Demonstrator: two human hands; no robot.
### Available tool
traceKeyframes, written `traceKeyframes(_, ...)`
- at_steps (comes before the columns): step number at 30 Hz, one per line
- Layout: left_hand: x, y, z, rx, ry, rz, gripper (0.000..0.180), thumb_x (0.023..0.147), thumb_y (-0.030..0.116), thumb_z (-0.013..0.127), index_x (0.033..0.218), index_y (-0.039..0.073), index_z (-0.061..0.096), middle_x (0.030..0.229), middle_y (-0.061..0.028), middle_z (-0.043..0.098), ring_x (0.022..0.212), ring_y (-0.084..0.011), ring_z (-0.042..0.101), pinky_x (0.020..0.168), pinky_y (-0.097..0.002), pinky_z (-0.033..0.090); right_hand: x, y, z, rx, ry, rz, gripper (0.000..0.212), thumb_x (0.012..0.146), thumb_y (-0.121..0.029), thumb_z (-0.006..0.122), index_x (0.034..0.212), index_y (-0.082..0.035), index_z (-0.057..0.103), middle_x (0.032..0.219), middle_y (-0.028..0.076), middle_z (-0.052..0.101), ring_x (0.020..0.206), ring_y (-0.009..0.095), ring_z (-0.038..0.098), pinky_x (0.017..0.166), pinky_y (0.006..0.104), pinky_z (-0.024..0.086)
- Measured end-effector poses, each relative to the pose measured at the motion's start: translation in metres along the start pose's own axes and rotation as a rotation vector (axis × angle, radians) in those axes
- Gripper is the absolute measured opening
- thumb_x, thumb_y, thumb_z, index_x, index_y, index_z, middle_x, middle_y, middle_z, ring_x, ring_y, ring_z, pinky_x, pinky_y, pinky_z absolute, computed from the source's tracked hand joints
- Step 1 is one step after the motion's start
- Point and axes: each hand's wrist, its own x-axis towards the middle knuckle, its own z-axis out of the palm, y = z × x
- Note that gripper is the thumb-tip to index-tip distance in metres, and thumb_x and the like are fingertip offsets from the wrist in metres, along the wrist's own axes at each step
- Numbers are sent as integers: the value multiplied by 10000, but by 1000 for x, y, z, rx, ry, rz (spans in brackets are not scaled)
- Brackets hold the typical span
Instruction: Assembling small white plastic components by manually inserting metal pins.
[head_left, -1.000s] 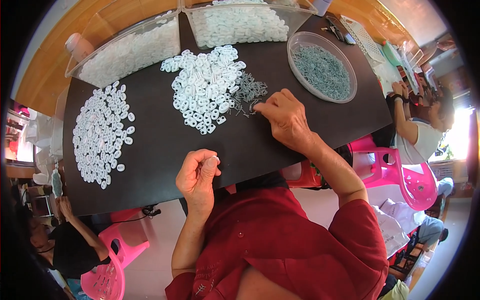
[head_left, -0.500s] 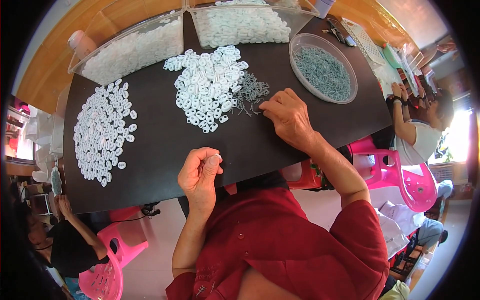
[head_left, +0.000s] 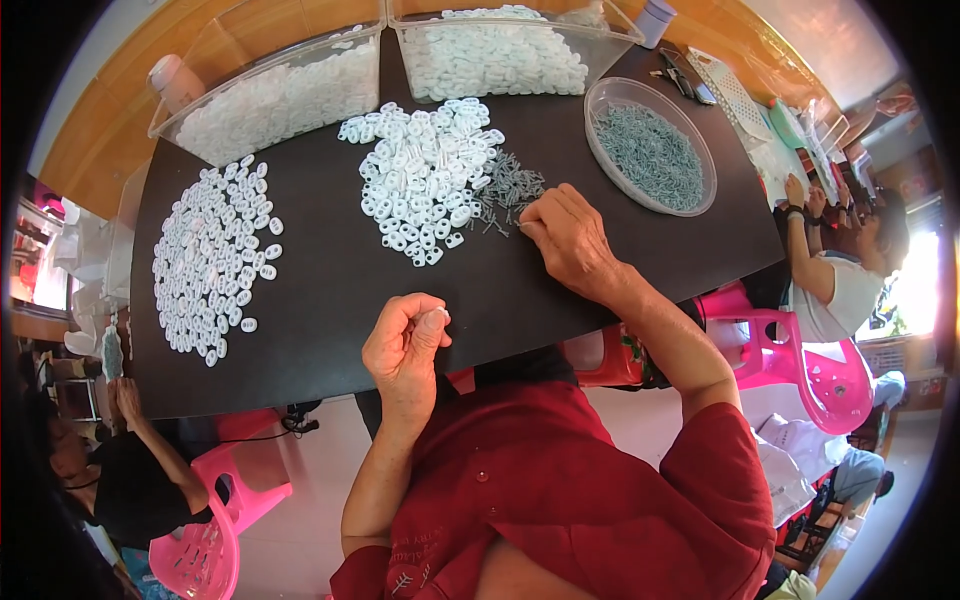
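Dark table (head_left: 330, 250) backed by two clear bins (head_left: 608, 62) of white pieces (head_left: 490, 60)
A spread of white ovals (head_left: 212, 265) lies at left, a white heap (head_left: 425, 180) at centre, a round tray (head_left: 592, 122) of grey screws (head_left: 650, 150) at right; the right hand (head_left: 572, 238) holds its fingertips close together beside a small screw pile (head_left: 515, 182), whether on a screw I cannot tell; the left hand (head_left: 405, 345) pinches a mostly hidden white bit (head_left: 444, 313)

White piece (head_left: 445, 314) in left hand (head_left: 404, 343); grey screws (head_left: 516, 182) heaped
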Motion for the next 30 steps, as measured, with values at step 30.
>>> traceKeyframes(30, 10, 19, 16, -340, 34, -321, 94, 856, 37, 619, 911, -36, 597, 755, -76, 609, 596, -108, 535, 580, -207, 438, 6, -84, -13, 788, -110, 400, 177, 778, 7, 628, 952, -4, 597, 808, 17, 595, 734, 70, 523, 675, 233, 445)
